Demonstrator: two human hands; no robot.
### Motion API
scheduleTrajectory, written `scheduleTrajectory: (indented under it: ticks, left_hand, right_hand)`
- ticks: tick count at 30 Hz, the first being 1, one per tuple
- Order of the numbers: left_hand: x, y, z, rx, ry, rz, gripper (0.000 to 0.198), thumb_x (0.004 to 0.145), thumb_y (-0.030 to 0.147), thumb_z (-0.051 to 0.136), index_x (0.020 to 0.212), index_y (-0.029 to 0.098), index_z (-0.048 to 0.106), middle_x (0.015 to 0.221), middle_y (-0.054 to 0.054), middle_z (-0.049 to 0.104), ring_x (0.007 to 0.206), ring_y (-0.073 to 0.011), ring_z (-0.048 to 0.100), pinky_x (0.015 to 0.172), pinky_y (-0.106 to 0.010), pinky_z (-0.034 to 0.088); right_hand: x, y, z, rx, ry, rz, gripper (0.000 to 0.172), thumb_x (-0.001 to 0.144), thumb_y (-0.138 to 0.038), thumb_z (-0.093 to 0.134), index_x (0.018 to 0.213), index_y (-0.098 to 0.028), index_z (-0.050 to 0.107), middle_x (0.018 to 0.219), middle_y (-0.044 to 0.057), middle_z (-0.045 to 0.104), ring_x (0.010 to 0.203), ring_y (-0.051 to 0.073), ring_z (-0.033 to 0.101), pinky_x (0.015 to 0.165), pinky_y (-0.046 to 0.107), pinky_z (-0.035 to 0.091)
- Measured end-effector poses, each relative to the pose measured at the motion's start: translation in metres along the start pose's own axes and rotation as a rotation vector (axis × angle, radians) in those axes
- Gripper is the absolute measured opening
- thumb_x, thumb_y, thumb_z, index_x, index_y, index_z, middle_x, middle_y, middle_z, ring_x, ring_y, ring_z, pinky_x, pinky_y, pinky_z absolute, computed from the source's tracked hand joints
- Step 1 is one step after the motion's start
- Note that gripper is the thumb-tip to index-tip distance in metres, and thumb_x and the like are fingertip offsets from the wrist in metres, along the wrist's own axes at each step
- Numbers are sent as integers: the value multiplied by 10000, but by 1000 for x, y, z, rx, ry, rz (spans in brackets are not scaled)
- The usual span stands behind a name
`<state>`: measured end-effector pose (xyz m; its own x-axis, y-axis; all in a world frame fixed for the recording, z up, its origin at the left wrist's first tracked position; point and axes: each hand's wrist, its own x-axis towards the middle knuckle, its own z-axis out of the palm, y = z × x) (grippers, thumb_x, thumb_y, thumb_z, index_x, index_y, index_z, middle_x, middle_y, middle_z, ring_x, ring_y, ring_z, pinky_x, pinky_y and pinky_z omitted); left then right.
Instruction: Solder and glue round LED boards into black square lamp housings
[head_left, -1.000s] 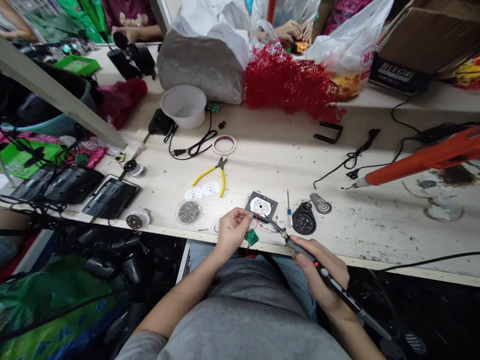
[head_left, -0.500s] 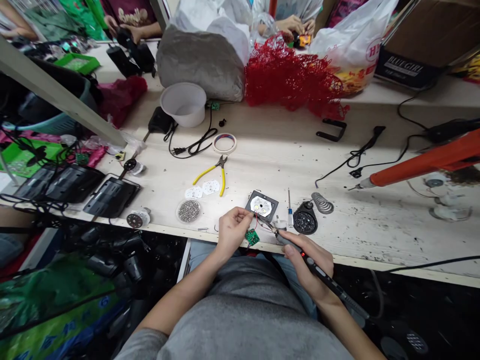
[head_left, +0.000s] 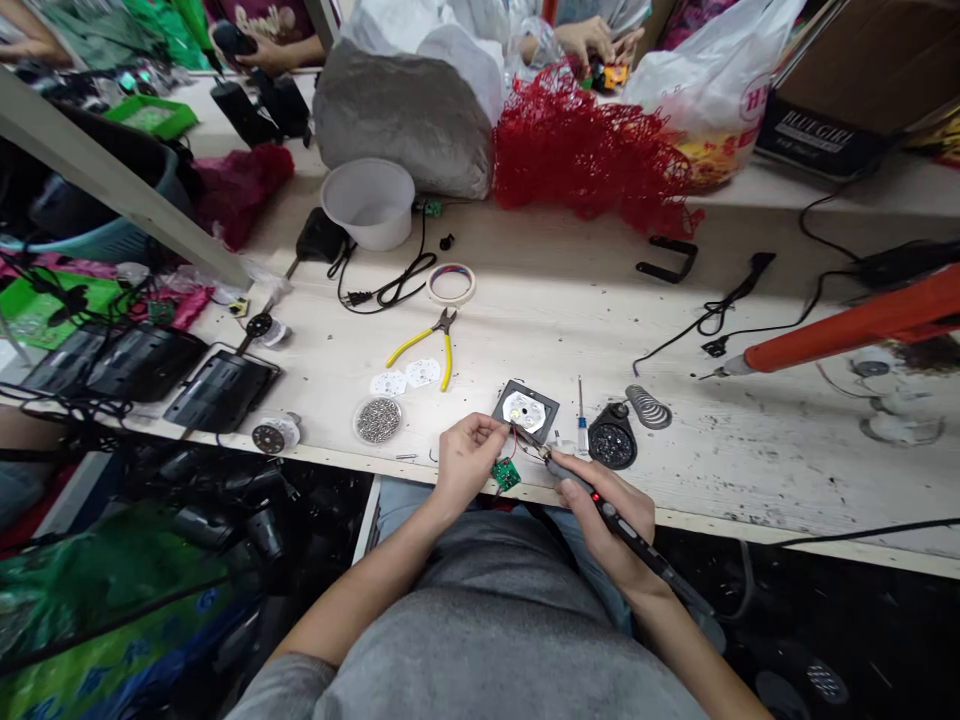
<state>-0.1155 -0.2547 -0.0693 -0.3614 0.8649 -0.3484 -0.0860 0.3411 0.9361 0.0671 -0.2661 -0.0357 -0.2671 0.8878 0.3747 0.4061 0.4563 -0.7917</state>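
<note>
My right hand [head_left: 609,508] is wrapped round a soldering iron [head_left: 634,540] with a small red light on its handle. The iron's tip reaches the near edge of a white LED board [head_left: 524,411], which sits in a black square housing [head_left: 546,425]. My left hand [head_left: 471,456] has thumb and fingers pinched beside that edge, by a thin red wire [head_left: 514,440]; whether the wire or something else is in the pinch is too small to make out. A green circuit board [head_left: 506,474] lies at the table's front edge below the pinch.
Yellow-handled cutters [head_left: 448,350], white round boards [head_left: 423,373] and a dish of screws [head_left: 378,420] lie left. A screwdriver [head_left: 582,425], a black iron stand [head_left: 612,440] and its coil [head_left: 649,407] are right. An orange electric screwdriver [head_left: 847,325] reaches in. Co-workers' hands [head_left: 589,42] are across.
My right hand and the soldering iron have shifted slightly left, the iron's tip staying at the board's near edge. My left hand keeps its pinch in nearly the same place.
</note>
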Motion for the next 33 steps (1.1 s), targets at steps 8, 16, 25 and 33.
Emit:
scheduleTrajectory:
  ticks: [8, 16, 25, 33]
  left_hand:
    - [0, 3, 1, -4, 5, -10, 248, 653, 410, 706, 667, 165, 675, 507, 32, 561, 486, -91, 477, 495, -210, 389]
    - [0, 0, 1, -7, 9, -4, 242, 659, 401, 703, 674, 161, 679, 522, 23, 571, 491, -93, 484, 498, -211, 394]
    - [2, -2, 1, -18, 7, -8, 226, 654, 385, 714, 672, 162, 679, 524, 23, 575, 491, -88, 474, 490, -205, 385]
    - [1, -1, 2, -34, 10, -2, 221, 657, 385, 709, 658, 169, 667, 489, 33, 547, 471, -87, 458, 477, -205, 361]
  right_hand:
    - [-7, 9, 3, 11, -9, 58, 247, 953, -205, 611, 1162, -246, 736, 973, 36, 794, 756, 175, 767, 789, 303, 642]
    - [-11, 13, 6, 45, 9, 146, 229, 962, -273, 619, 1148, -246, 749, 953, 39, 799, 632, 155, 743, 726, 298, 646]
    - [-18, 11, 0, 225, 67, 242, 246, 973, -340, 601, 1144, -260, 760, 722, -1, 756, 532, 130, 688, 568, 245, 602]
    - [-30, 16, -8, 330, 155, 293, 322, 975, -397, 560, 1117, -195, 767, 723, 44, 742, 564, 176, 683, 509, 297, 573]
